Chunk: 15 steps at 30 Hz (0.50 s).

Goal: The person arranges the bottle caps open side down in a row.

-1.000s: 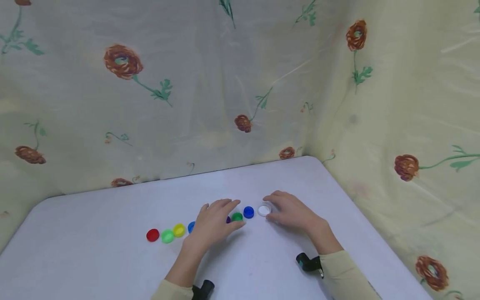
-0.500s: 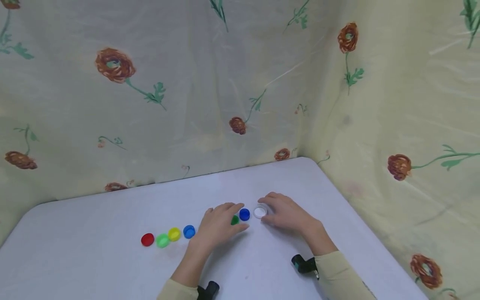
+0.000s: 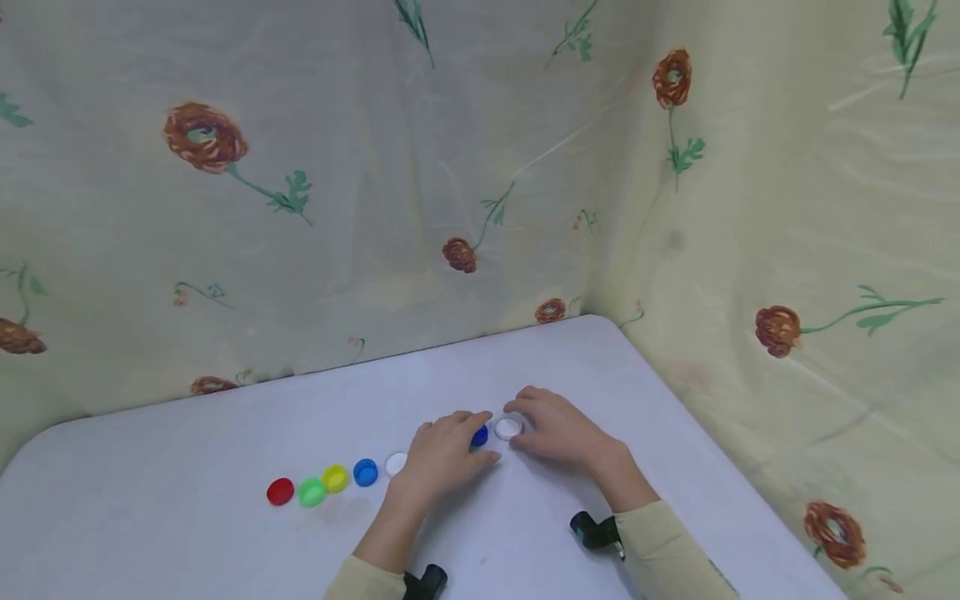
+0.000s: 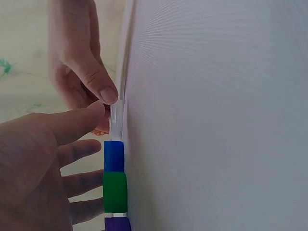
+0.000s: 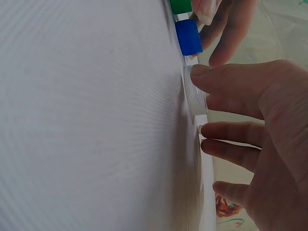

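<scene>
A row of coloured plastic bottle caps lies on the table. At its right end, my right hand [image 3: 558, 429] holds a clear-white bottle cap [image 3: 507, 429] between thumb and forefinger, the thumb against its ridged side [image 5: 195, 91]. My left hand [image 3: 446, 454] arches over the row with its fingers spread, apart from the caps as far as I can see. Its thumb and forefinger are near a dark blue cap [image 4: 114, 156]. Beside that one in the left wrist view stand a green cap [image 4: 115, 192] and a purple cap [image 4: 117, 224], which the left hand mostly hides in the head view.
Left of my hand, the row goes on with a white cap [image 3: 396, 464], a blue cap [image 3: 365, 472], a yellow cap [image 3: 335, 478], a light green cap [image 3: 311, 492] and a red cap [image 3: 281, 492]. A flowered curtain [image 3: 337, 275] hangs behind the white table [image 3: 187, 517].
The left hand has moved right along the row, uncovering the white cap and partly covering the dark blue one. The right hand stays at the clear-white cap. The head view has turned slightly right.
</scene>
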Motion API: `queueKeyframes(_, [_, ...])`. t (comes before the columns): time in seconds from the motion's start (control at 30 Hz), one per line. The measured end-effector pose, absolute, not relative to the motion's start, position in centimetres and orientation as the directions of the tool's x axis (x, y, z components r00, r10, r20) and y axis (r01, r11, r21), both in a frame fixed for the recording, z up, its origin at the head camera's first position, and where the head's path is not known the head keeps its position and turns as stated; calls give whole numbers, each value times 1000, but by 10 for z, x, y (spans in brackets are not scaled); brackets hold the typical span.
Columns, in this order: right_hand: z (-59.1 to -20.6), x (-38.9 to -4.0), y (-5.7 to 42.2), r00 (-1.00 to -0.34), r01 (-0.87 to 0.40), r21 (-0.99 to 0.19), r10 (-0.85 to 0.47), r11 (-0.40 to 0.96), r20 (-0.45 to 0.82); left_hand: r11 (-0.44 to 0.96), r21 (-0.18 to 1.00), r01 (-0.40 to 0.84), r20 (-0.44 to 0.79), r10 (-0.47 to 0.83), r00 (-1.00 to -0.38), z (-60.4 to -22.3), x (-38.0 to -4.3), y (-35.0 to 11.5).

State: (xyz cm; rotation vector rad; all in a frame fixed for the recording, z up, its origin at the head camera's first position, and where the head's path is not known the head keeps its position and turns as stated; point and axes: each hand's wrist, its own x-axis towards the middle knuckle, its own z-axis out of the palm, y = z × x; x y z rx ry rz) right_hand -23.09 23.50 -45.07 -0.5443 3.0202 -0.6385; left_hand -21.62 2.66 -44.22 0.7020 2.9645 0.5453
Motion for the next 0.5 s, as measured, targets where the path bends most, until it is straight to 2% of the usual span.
queueKeyframes(0.5, [-454,-233,231,-941,-333,-363,-330,870,73,833,344,432,37,448,-893,-435,-214,30])
